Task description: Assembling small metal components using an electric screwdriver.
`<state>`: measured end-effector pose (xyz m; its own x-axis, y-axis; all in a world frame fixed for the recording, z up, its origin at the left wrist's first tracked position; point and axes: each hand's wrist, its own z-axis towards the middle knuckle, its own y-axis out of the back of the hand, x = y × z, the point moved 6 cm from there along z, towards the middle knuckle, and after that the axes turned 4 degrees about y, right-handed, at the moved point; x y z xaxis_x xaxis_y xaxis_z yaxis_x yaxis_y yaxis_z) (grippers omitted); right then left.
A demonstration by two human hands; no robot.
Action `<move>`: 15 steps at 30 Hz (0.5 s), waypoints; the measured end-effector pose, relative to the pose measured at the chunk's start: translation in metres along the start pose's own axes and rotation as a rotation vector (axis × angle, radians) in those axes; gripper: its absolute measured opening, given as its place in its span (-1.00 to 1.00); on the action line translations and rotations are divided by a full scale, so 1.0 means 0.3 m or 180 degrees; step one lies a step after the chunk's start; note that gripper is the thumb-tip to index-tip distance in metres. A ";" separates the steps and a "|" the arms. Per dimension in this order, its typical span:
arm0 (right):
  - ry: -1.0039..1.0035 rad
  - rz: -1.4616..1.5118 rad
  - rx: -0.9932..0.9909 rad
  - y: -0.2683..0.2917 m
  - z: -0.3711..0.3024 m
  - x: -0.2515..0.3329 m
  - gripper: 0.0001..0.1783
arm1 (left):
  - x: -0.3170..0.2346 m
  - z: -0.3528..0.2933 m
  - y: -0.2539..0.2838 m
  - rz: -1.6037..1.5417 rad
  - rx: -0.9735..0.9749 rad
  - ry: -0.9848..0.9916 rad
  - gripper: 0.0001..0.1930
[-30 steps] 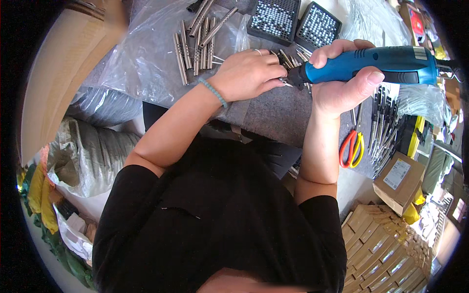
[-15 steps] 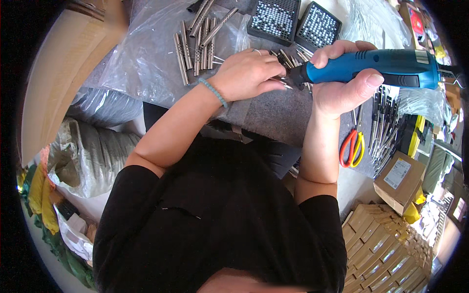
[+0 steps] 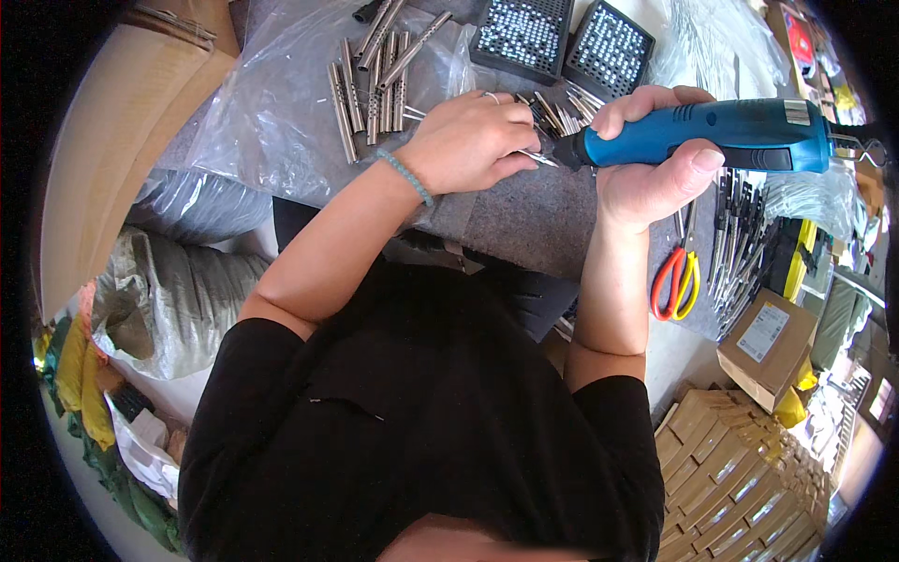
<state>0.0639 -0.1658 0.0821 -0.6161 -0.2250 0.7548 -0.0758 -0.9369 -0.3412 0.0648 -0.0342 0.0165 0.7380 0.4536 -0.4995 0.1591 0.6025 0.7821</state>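
Note:
My right hand [image 3: 655, 187] grips a blue corded power screwdriver [image 3: 758, 131] lying nearly level, its black nose toward my left hand [image 3: 473, 145]. That left hand is closed, with a thin pointed metal piece [image 3: 540, 158] pinched at its fingertips, its tip close to the nose. Whether the two touch I cannot tell. Beyond the fingers, several slim metal parts [image 3: 562, 114] lie loose on the grey felt mat [image 3: 524, 211]. Left of my left hand, perforated metal tubes [image 3: 339, 112] rest on a clear plastic sheet [image 3: 267, 112].
Two black trays [image 3: 517, 75] of small silvery pieces stand at the far side. Red-and-yellow-handled scissors [image 3: 668, 284] and a heap of black-and-silver rods [image 3: 735, 244] lie at the right. A cardboard box [image 3: 766, 342] sits beyond the mat's right edge, above stacked tan boxes [image 3: 730, 478].
The screwdriver and my right hand have shifted slightly left, its nose dipping a little. My left hand has barely moved and keeps hold of the thin metal piece.

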 end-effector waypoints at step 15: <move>-0.0039 0.0108 0.0281 -0.018 -0.017 -0.013 -0.29 | -0.009 -0.002 -0.007 0.0098 -0.0136 0.0020 -0.87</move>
<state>0.0628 -0.1587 0.0781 -0.6074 -0.2597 0.7508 0.0147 -0.9486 -0.3162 0.0620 -0.0364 0.0160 0.7380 0.4764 -0.4780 0.1081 0.6157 0.7805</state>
